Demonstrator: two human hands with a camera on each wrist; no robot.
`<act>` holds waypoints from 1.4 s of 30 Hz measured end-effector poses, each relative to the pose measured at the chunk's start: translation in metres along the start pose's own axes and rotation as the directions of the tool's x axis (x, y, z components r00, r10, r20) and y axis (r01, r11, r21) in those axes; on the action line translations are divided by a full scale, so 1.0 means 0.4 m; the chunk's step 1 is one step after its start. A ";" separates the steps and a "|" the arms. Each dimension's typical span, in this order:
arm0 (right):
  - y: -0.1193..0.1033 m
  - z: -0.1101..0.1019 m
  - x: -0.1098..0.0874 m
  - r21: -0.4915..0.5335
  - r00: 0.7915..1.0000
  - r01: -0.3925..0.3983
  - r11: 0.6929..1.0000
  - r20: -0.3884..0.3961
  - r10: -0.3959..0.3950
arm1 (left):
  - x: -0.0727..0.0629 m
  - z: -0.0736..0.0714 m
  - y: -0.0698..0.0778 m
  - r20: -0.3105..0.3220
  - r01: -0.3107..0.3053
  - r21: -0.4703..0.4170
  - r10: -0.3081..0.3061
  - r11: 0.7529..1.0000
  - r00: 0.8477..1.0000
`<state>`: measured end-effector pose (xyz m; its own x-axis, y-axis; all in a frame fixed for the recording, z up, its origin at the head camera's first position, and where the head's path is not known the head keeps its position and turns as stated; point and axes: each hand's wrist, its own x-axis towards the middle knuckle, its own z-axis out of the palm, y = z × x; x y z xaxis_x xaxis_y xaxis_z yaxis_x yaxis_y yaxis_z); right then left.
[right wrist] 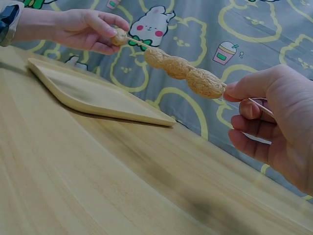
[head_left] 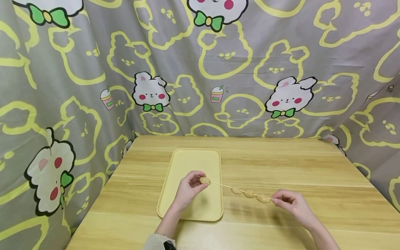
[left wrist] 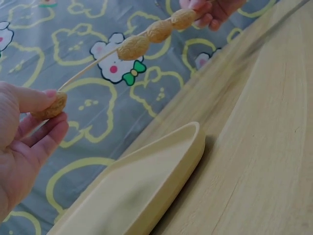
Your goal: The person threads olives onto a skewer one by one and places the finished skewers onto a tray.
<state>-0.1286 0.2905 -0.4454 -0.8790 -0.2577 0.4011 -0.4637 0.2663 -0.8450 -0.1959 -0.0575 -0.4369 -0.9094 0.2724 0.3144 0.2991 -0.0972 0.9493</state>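
Note:
A thin wooden skewer (head_left: 221,185) is held out above the table, slanting between the two hands. Three wrinkled, golden-brown oval food balls (right wrist: 176,67) sit on it in a row, close to the right hand. My right hand (head_left: 295,206) pinches the skewer just behind them, and its back end shows beneath the fingers in the right wrist view. At the other end, over the tray, my left hand (head_left: 189,191) pinches another brown ball (left wrist: 51,106) between thumb and fingers. The skewer's left end meets this ball, with a bare stretch of stick between it and the three.
A pale yellow rectangular tray (head_left: 168,205) lies on the wooden table (head_left: 281,156), left of the middle and below the left hand. Grey curtains (head_left: 187,52) with a rabbit print hang behind the table and at both sides.

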 end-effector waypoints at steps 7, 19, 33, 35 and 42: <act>-0.001 -0.001 0.000 -0.010 1.000 -0.018 1.000 0.011 0.018 | 0.001 0.005 0.002 -0.040 0.053 0.023 -0.052 0.998 0.998; -0.004 0.012 0.003 -0.050 1.000 -0.023 0.998 -0.017 0.023 | 0.000 0.001 -0.001 -0.066 -0.021 -0.011 0.021 1.000 0.998; -0.014 0.023 0.013 -0.045 1.000 -0.020 0.999 -0.024 0.019 | -0.001 0.001 0.000 -0.093 -0.052 -0.055 0.047 0.997 0.995; -0.014 0.025 0.015 -0.046 1.000 -0.014 0.999 -0.025 0.013 | -0.001 0.001 0.002 -0.085 -0.055 -0.058 0.050 0.997 0.995; -0.008 0.030 0.018 -0.024 1.000 -0.001 1.000 -0.002 0.001 | -0.001 0.003 0.004 -0.047 -0.065 -0.062 0.062 0.996 0.997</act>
<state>-0.1320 0.2765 -0.4439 -0.8795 -0.2557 0.4013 -0.4656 0.2884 -0.8367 -0.1947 -0.0566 -0.4354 -0.9015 0.2207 0.3722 0.3391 -0.1740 0.9245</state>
